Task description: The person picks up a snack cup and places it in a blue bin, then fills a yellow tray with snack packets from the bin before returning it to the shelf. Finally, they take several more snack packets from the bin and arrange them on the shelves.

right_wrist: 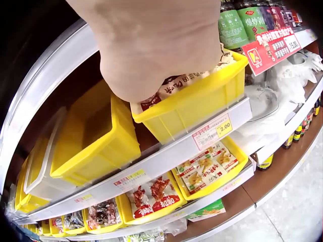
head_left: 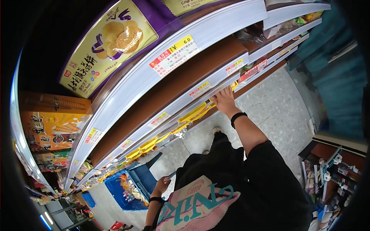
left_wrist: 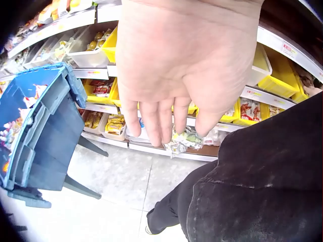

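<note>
My right hand point(head_left: 224, 101) reaches to a shelf of yellow bins in the head view. In the right wrist view, that hand point(right_wrist: 156, 45) is over a yellow bin point(right_wrist: 197, 108) of printed snack packets point(right_wrist: 184, 84). The fingers are hidden there, and I cannot tell whether they hold a packet. A second yellow bin point(right_wrist: 101, 146) stands just left of it. My left hand point(head_left: 162, 185) hangs low beside a blue wheeled bin point(head_left: 111, 188). In the left wrist view its loose fingers point down, with nothing in the palm point(left_wrist: 184, 50).
Lower bins hold red-and-white packets point(right_wrist: 154, 197). Bottles point(right_wrist: 252, 22) stand right of the working bin, behind a red price sign point(right_wrist: 272, 50). The blue bin point(left_wrist: 55, 126), on dark legs, contains packaged goods. A large purple package point(head_left: 115, 42) sits on the upper shelf. Grey floor tiles point(head_left: 266, 96) lie below.
</note>
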A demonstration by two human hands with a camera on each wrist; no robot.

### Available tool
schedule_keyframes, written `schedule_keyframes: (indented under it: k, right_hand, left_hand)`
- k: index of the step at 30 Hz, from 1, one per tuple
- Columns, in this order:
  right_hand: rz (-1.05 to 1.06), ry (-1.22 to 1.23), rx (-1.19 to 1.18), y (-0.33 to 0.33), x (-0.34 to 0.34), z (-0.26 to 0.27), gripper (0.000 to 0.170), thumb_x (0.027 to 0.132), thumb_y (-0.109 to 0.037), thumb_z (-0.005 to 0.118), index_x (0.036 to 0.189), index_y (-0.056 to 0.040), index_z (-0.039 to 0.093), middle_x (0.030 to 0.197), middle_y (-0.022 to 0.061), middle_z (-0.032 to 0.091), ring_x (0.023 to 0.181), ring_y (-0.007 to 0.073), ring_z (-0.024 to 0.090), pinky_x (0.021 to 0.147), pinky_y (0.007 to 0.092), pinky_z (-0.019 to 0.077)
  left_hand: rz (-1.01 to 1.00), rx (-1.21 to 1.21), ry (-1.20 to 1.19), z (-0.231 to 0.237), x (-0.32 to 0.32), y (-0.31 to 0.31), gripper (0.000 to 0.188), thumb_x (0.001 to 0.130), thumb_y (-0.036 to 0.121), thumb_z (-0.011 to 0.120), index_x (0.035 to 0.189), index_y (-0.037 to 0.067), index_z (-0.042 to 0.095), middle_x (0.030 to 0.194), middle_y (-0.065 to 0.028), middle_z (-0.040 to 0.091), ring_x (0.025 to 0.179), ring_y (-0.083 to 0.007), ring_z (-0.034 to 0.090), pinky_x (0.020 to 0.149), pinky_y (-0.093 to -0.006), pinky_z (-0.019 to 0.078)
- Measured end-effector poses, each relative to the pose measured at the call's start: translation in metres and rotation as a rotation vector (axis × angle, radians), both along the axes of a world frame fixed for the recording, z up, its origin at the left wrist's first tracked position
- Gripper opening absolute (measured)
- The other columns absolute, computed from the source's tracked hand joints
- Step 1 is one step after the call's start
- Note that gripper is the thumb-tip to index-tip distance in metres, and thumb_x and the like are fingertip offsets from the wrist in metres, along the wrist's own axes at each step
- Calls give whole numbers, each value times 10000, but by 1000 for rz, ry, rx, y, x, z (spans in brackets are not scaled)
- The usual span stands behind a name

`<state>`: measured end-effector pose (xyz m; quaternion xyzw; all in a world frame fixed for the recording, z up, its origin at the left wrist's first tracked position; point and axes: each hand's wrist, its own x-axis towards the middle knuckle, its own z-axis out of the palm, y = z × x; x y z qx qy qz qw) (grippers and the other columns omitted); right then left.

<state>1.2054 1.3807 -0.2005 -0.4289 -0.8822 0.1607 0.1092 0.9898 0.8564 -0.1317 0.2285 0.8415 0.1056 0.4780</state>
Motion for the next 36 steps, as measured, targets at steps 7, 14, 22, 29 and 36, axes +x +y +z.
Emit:
schedule_keyframes:
  k: [7, 14, 22, 29, 36]
  right_hand:
    - [-13, 25, 25, -9, 5, 3, 519, 900, -366, 533, 1366, -164, 430, 1429, 129, 329, 1380, 316, 219, 1147, 510, 100]
    - [-12, 233, 66, -38, 9, 18, 459, 887, -253, 556, 1293, -60, 465, 1358, 155, 403, 1327, 335, 315, 1117, 496, 208]
    - [-2, 433, -488, -79, 4, 29, 268, 865, -156, 603, 1113, -63, 562, 1109, 122, 591, 1017, 277, 592, 874, 377, 468]
    - [-291, 714, -1487, -101, -51, -9, 257, 910, -316, 621, 1044, -103, 572, 1083, 71, 649, 936, 199, 658, 823, 359, 476]
    - [-670, 809, -1329, -112, -88, 0, 332, 859, -358, 684, 1018, -92, 567, 944, 44, 627, 840, 158, 647, 787, 331, 505]
  left_hand:
    - [-8, 25, -25, -6, 7, 8, 374, 867, 189, 674, 1154, -27, 568, 1040, -176, 673, 993, -239, 660, 855, -327, 524]
    - [9, 30, -11, 0, 10, 20, 361, 870, 164, 665, 1158, -30, 566, 1047, -182, 671, 1005, -244, 656, 864, -333, 523]
    - [33, 53, -38, -9, 4, 5, 353, 868, 158, 662, 1151, -33, 572, 1046, -177, 671, 1010, -246, 652, 875, -336, 517]
    - [26, 78, -32, -18, -10, -36, 341, 890, 150, 638, 1173, -26, 570, 1052, -146, 672, 1004, -203, 648, 882, -301, 505]
    - [56, 107, -59, -35, -44, -94, 340, 884, 156, 650, 1159, -29, 573, 1051, -158, 669, 1003, -216, 649, 876, -309, 509]
